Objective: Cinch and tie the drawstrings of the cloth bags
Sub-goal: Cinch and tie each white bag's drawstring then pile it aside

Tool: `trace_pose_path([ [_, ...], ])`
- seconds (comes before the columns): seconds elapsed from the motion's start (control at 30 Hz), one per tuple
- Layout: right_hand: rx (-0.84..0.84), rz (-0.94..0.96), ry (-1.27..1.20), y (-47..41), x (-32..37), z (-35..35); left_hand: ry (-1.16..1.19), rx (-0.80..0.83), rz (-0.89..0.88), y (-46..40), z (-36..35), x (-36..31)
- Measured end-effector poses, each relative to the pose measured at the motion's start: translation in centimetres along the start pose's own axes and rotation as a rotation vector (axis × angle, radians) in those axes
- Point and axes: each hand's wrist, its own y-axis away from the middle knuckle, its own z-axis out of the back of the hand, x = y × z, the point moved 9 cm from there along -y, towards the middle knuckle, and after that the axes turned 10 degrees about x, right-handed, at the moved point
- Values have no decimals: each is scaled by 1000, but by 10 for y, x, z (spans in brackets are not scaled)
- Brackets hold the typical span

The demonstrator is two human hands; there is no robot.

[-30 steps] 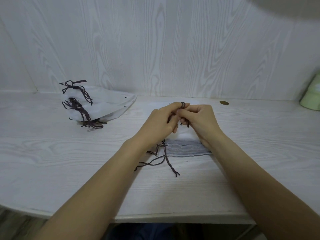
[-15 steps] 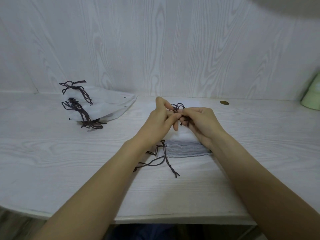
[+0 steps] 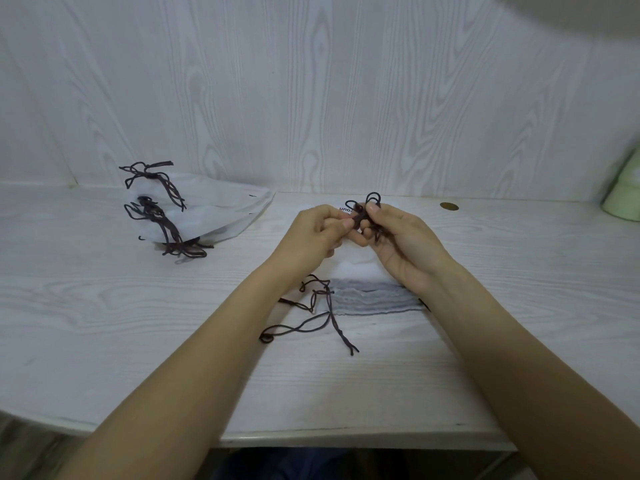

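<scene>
A stack of white cloth bags (image 3: pixel 367 297) lies flat at the middle of the table, its gathered grey top edges facing me. Above the stack my left hand (image 3: pixel 317 233) and my right hand (image 3: pixel 401 240) meet and both pinch a dark brown drawstring (image 3: pixel 369 202), whose small loops stick up between the fingertips. More loose drawstring ends (image 3: pixel 311 323) trail over the table on the stack's left side. At the back left lies a pile of white bags (image 3: pixel 221 216) with knotted dark drawstrings (image 3: pixel 156 216).
The white wood-grain table (image 3: pixel 104 323) meets a wall of the same finish behind it. A small brass disc (image 3: pixel 449 206) sits on the table at the back right. A pale green object (image 3: pixel 625 199) stands at the far right edge.
Both hands stayed together over the stack and kept working the drawstring. The left forefinger that stuck up half a second ago is curled down, and two small loops now stand above the fingertips.
</scene>
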Motion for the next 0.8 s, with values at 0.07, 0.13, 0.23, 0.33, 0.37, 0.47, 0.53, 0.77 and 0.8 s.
trace_pose_path([
  [0.07,36,6,33,0,2,-2,-8,-37,-6,0,7,0],
  [0.13,68,27,127,0,5,-4,-52,-63,-16,2,11,-2],
  [0.23,91,69,270,2,13,-6,-118,-79,-53,3,13,-7],
  [0.33,94,112,509,3,22,-6,-164,-99,-52,2,16,-8],
  [0.37,97,122,587,4,24,-7,-172,-94,-46,1,15,-7],
  [0.47,137,149,736,7,29,-15,-230,-75,-27,1,12,-4],
  [0.53,158,164,825,7,31,-19,-284,-79,-20,1,13,-4],
  [0.77,14,441,1287,16,45,-28,-233,-126,-6,0,19,-1],
  [0.8,-6,505,1322,18,47,-30,-214,-131,-7,0,19,-2],
])
